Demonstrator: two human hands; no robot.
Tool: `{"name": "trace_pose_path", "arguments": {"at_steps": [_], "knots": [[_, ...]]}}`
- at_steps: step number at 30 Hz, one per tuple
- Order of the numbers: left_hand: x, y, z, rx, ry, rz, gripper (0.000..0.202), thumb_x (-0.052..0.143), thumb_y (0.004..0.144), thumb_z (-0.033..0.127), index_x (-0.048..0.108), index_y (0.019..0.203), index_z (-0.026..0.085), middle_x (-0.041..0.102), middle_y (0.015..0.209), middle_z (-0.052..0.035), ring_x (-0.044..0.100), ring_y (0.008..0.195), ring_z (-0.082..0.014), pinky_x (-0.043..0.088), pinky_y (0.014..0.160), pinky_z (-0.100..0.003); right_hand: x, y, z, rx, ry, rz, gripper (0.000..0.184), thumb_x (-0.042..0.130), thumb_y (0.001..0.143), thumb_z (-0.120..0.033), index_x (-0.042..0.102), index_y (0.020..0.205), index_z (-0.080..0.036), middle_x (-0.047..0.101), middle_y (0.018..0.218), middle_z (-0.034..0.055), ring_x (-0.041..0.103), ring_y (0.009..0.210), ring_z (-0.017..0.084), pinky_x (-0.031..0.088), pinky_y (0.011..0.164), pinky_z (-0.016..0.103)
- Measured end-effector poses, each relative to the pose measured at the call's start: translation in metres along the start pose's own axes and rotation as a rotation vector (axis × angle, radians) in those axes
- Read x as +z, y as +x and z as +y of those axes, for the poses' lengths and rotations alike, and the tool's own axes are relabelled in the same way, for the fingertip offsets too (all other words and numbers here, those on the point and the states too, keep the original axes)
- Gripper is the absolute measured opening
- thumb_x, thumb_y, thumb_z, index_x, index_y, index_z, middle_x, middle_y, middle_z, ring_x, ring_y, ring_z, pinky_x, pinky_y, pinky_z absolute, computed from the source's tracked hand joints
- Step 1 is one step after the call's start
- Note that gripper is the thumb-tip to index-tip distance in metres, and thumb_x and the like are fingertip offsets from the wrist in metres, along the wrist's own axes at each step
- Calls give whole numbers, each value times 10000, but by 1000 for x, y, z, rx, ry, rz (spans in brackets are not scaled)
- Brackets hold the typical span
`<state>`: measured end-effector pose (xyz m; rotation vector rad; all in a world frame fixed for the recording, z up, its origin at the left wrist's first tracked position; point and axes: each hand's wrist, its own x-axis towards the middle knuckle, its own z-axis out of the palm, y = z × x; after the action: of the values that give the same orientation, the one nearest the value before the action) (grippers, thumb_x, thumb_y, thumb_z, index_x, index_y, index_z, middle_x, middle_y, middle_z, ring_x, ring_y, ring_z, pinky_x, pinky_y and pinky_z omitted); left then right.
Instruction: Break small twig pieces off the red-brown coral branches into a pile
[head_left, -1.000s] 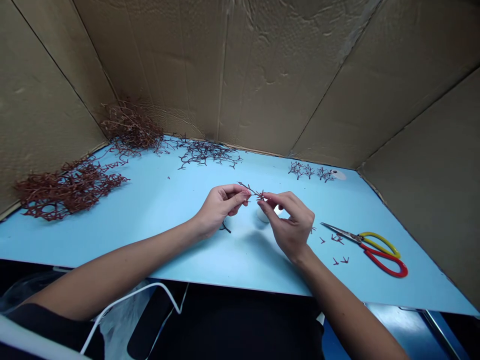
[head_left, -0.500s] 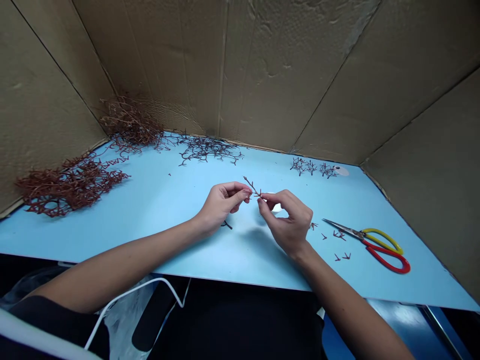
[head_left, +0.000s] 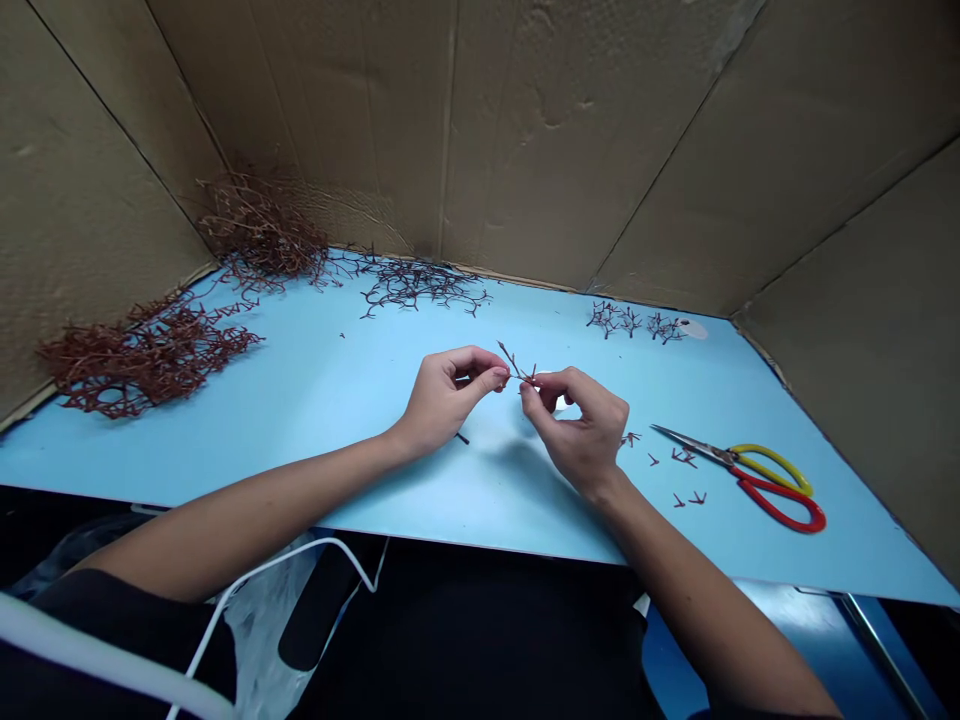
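A small brown branching twig [head_left: 512, 359] is held up above the table between my hands, its long stem tilting up and to the left. My right hand [head_left: 581, 425] pinches the forked lower end between thumb and forefinger. My left hand [head_left: 448, 398] is closed in a pinch just left of the fork, touching or nearly touching it. What sits between those left fingertips is too small to make out. A dark stem piece [head_left: 462, 438] lies partly hidden below my left hand. Behind my right fingers, something white [head_left: 561, 403] shows in part.
Scissors [head_left: 731, 458] with yellow and red handles lie at the right, beside several small forked pieces [head_left: 682, 456]. Reddish-brown twig heaps [head_left: 154, 358] [head_left: 262, 230] fill the left, with darker twigs [head_left: 424, 285] along the back. Several trimmed twigs [head_left: 630, 320] lie near a white disc [head_left: 694, 329]. Cardboard walls [head_left: 525, 150] enclose the table.
The view has shifted slightly. My hands stay close together, and the twig has turned a little between the fingertips.
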<state>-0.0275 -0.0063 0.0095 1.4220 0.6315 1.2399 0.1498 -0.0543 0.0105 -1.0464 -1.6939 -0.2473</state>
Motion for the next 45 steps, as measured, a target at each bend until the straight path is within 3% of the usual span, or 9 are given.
{"name": "trace_pose_path", "arguments": {"at_steps": [28, 31, 35, 40, 45], "knots": [[2, -4, -2, 8, 25, -4, 130, 795, 892, 280, 797, 839, 161, 757, 819, -57, 675, 787, -167, 542, 770, -310, 2, -2, 2, 28, 47, -19, 112, 726, 916, -174, 692, 822, -225, 637, 600, -63, 574, 523, 112, 463, 589, 289], [3, -4, -2, -16, -10, 23, 148, 831, 862, 304, 802, 900, 164, 762, 809, -55, 679, 774, -169, 529, 743, -303, 0, -1, 0, 149, 134, -30, 84, 738, 908, -191, 711, 833, -219, 652, 609, -55, 573, 540, 117, 469, 577, 285], [2, -1, -3, -105, -78, 91, 308, 870, 828, 363, 784, 1044, 161, 737, 737, -32, 581, 622, -124, 414, 570, -258, 0, 1, 7, 397, 327, -52, 72, 765, 910, -275, 783, 889, -209, 722, 692, -7, 572, 573, 129, 465, 541, 280], [-3, 5, -1, -129, -128, 118, 357, 886, 805, 411, 783, 1031, 154, 711, 731, -21, 451, 533, -76, 304, 483, -235, 1, 2, 21, 627, 619, -126, 218, 840, 862, -439, 822, 889, -223, 801, 873, 47, 543, 572, 117, 457, 498, 270], [-5, 8, 8, -75, -137, 80, 334, 901, 799, 409, 797, 997, 160, 703, 712, -18, 437, 524, -67, 308, 477, -225, -4, 6, 17, 758, 695, -103, 245, 900, 799, -470, 843, 851, -238, 766, 794, 37, 527, 595, 121, 438, 509, 263]]}}
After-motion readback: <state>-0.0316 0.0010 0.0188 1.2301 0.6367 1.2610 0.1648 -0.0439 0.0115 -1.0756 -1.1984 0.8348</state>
